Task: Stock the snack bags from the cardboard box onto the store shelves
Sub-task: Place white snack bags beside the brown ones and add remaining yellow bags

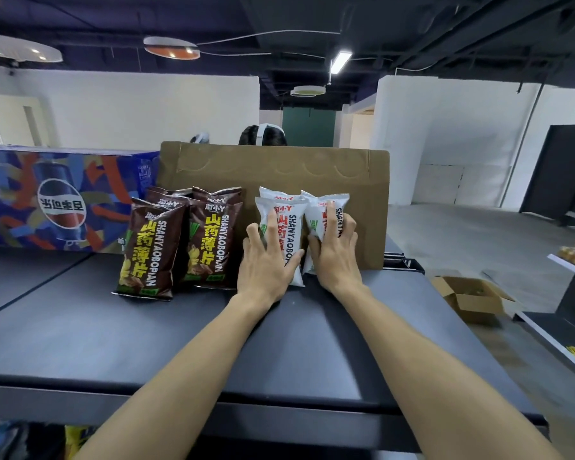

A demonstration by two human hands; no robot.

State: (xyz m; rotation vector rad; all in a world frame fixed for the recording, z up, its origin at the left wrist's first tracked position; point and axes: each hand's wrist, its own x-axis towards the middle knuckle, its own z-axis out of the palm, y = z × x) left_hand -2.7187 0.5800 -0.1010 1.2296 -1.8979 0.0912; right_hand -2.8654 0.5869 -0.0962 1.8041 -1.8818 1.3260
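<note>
White bags point(291, 224) under flat, spread hands point(299, 257).

Four dark brown foil snack bags point(153, 250) and four white foil snack bags point(287, 227) are counted on the dark shelf top point(113, 327). One flat brown cardboard sheet point(362, 200), one blue printed cola carton point(63, 197) and one open brown cardboard box point(472, 302) are seen. Two bare hands are counted, left point(266, 260) and right point(337, 254).

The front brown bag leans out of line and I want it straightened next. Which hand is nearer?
Left. The left hand rests on the white bag beside the brown bags; the right hand lies farther off.
</note>
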